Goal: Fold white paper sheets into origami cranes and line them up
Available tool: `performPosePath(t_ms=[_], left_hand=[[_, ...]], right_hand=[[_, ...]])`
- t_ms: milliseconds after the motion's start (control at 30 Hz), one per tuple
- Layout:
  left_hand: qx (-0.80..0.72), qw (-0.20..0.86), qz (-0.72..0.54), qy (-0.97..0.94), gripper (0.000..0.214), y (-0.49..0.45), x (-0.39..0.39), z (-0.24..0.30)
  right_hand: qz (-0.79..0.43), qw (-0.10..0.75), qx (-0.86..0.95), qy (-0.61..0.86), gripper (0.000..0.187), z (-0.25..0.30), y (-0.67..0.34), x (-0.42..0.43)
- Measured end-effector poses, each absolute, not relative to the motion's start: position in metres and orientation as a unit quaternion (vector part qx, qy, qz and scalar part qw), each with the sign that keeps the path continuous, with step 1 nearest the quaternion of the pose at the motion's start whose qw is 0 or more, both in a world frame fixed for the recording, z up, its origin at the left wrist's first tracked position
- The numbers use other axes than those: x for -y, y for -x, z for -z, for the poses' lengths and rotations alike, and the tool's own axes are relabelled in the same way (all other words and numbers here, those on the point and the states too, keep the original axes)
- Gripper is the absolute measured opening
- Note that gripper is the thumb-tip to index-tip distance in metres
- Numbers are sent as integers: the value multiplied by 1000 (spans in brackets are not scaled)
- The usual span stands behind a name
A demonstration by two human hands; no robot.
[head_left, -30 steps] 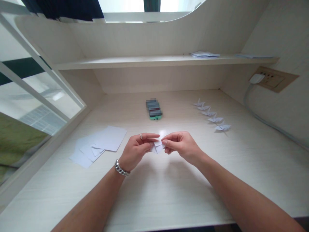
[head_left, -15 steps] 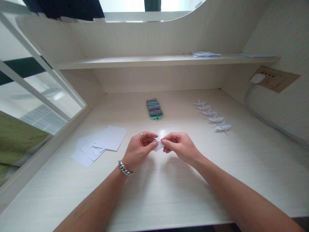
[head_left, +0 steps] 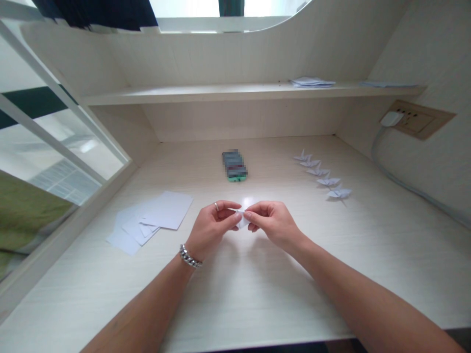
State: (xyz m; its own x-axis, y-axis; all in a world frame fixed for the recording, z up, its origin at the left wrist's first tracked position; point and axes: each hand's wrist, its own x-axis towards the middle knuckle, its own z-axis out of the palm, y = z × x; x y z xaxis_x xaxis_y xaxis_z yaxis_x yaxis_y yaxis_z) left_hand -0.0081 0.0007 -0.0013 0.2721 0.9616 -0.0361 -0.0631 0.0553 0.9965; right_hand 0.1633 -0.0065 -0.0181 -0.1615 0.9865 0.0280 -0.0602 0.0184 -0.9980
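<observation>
Between my hands, over the middle of the desk, is a small piece of folded white paper (head_left: 243, 223). My left hand (head_left: 213, 223), with a ring and a chain bracelet, pinches its left side between thumb and fingers. On the opposite side my right hand (head_left: 274, 220) grips the paper with thumb and forefinger. Fingers cover much of the paper, so its full shape is hidden. Several folded paper cranes (head_left: 329, 182) stand in a slanting row to the right, apart from my hands. Loose white paper sheets (head_left: 169, 210) overlap on the desk to the left.
A dark, blurred-out object with a green end (head_left: 234, 166) lies beyond my hands. The shelf (head_left: 206, 94) above the desk (head_left: 235, 304) bears a stack of paper (head_left: 312, 82). At right, a cable (head_left: 405, 184) runs from the wall socket (head_left: 417, 119).
My thumbs have come slightly closer together on the folded paper, and its visible part has shifted a little. The cranes and loose sheets stay in place.
</observation>
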Motion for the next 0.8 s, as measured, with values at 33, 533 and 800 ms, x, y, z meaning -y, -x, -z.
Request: performPosePath(t_ms=[33, 533, 800], left_hand=[[-424, 582, -428, -546, 32, 8, -1, 1], [-435, 518, -396, -621, 32, 6, 4, 3], [-433, 527, -397, -614, 32, 6, 3, 5]], right_hand=[[-546, 479, 532, 435, 27, 19, -163, 7], [-547, 409, 577, 448, 23, 19, -166, 5], [-489, 429, 607, 457, 17, 18, -160, 9]])
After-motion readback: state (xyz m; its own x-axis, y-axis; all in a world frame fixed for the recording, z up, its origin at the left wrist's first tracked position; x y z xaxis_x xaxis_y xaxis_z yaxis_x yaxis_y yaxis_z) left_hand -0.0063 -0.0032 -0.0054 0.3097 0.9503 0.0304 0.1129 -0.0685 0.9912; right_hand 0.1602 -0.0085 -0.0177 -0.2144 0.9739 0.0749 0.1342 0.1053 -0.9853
